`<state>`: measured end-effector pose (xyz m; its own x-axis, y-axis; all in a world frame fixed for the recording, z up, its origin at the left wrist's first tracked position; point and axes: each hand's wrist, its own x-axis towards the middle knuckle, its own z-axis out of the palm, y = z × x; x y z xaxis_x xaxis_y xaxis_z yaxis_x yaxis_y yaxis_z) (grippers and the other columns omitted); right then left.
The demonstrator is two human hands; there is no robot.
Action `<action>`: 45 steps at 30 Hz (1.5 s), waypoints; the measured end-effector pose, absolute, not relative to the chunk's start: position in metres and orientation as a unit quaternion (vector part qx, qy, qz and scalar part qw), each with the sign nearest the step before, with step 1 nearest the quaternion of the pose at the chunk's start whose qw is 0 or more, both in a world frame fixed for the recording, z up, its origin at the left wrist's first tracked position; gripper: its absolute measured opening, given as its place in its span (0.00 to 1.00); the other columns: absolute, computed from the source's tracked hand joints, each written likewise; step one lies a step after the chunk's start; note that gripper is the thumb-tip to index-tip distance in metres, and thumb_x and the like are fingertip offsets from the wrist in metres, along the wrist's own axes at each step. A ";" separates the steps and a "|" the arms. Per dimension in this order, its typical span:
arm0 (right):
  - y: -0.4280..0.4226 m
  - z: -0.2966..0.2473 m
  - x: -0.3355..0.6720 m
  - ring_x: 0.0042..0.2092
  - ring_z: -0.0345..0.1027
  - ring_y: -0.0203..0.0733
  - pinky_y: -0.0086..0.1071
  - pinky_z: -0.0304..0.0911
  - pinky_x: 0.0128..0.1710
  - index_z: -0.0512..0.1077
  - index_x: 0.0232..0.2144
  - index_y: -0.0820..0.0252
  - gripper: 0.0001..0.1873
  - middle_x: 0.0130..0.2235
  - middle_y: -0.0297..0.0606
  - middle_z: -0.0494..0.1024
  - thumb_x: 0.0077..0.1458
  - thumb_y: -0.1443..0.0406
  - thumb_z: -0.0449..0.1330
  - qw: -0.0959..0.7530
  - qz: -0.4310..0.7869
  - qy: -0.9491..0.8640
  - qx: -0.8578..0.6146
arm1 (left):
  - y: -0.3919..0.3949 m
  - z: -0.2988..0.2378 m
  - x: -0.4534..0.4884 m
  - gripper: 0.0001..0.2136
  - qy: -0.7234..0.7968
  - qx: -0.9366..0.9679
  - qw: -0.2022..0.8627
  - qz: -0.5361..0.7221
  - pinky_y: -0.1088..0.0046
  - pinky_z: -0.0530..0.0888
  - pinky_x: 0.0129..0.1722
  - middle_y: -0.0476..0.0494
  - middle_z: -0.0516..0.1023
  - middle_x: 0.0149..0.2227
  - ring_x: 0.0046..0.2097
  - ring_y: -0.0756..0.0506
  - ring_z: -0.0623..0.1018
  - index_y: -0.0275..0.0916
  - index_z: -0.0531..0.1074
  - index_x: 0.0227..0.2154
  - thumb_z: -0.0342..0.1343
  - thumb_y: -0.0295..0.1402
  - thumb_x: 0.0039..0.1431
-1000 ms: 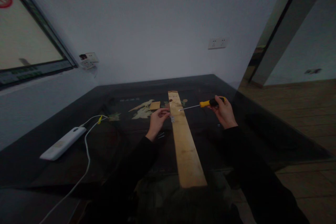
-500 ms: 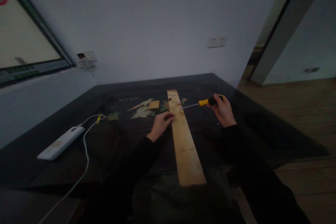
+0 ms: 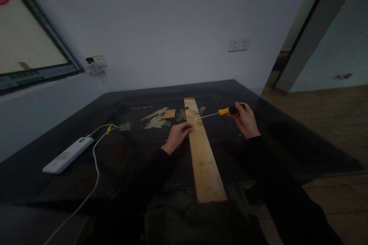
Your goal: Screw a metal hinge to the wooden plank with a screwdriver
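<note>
A long pale wooden board (image 3: pixel 204 153) lies lengthwise on the dark table, its near end reaching past the front edge. My right hand (image 3: pixel 247 120) is closed round the yellow and black handle of a screwdriver (image 3: pixel 222 112). The shaft points left, and its tip is over the upper part of the board; whether it touches the wood I cannot tell. At the board's left edge, my left hand (image 3: pixel 177 136) has thumb and fingers pinched together. Something tiny may be between those fingertips, too small to name. A small square wooden piece (image 3: pixel 169 113) lies left of the board.
On the left of the dark table (image 3: pixel 138 145) lies a white power strip (image 3: pixel 67 155) with a white cable (image 3: pixel 96 168) running off the front edge. Wall sockets (image 3: pixel 239 45) sit on the wall behind. The tabletop carries a printed leaf pattern.
The view has shifted very slightly. Both hands, the screwdriver and the board keep nearly the same places relative to each other.
</note>
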<state>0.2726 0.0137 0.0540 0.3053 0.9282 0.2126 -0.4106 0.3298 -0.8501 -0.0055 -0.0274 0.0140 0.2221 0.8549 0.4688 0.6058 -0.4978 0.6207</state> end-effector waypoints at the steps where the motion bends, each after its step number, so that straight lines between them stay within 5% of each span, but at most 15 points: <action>1: 0.013 0.054 0.272 0.25 0.69 0.32 0.25 0.68 0.19 0.67 0.29 0.55 0.18 0.26 0.27 0.71 0.39 0.57 0.69 0.729 0.458 -0.371 -0.349 | -0.028 0.014 -0.005 0.06 0.477 0.765 0.158 0.403 0.70 0.73 0.42 0.46 0.81 0.37 0.40 0.44 0.79 0.41 0.76 0.36 0.57 0.30 0.56; 19: 0.001 0.052 0.247 0.29 0.69 0.33 0.27 0.69 0.23 0.67 0.34 0.56 0.15 0.31 0.29 0.70 0.45 0.56 0.65 0.718 0.385 -0.474 -0.333 | -0.025 0.009 -0.002 0.08 0.466 0.717 0.241 0.458 0.68 0.76 0.41 0.44 0.81 0.36 0.38 0.45 0.80 0.38 0.76 0.36 0.59 0.27 0.52; 45: -0.008 0.074 0.248 0.31 0.67 0.34 0.31 0.69 0.28 0.65 0.36 0.56 0.16 0.33 0.31 0.68 0.47 0.57 0.64 0.663 0.332 -0.575 -0.347 | -0.025 0.006 -0.002 0.07 0.468 0.729 0.205 0.456 0.72 0.75 0.39 0.46 0.81 0.35 0.37 0.47 0.80 0.38 0.76 0.36 0.59 0.26 0.54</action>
